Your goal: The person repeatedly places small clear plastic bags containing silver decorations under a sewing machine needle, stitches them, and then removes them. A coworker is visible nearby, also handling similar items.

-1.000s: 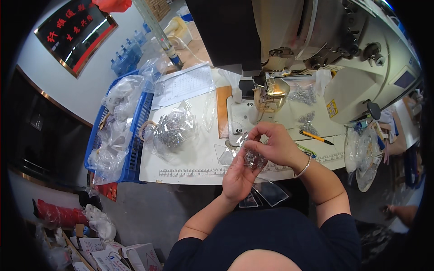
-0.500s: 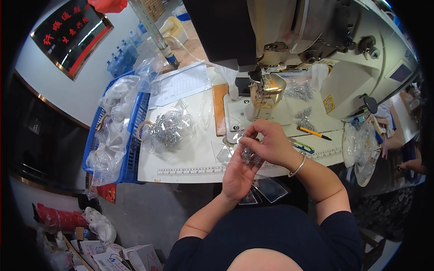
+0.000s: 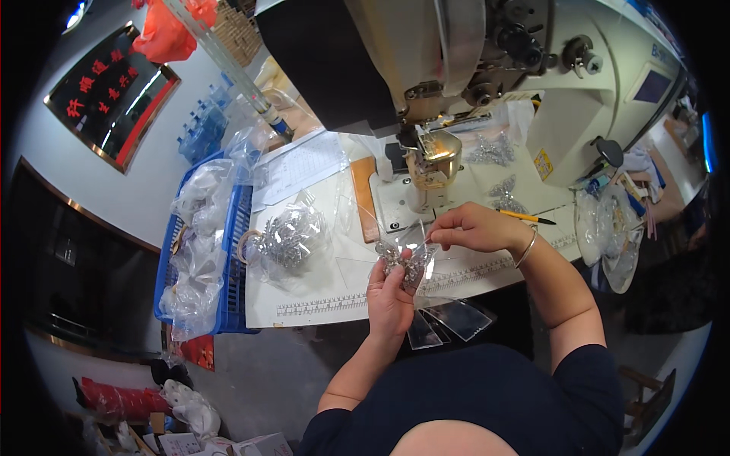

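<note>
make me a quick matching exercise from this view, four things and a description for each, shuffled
1. left hand
2. right hand
3. basket
4. pen

A. orange and black, lying on the table
B. bangle at its wrist
C. blue, by the table's left edge
D. bare wrist, holding a clear bag

Pairs: 1-D; 2-B; 3-C; 4-A

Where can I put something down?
A narrow strip of white table is bare between the ruler and front edge, near the right hand. It's crowded by the blue basket, the bag of silver bits and around the left hand holding a clear packet.
</note>
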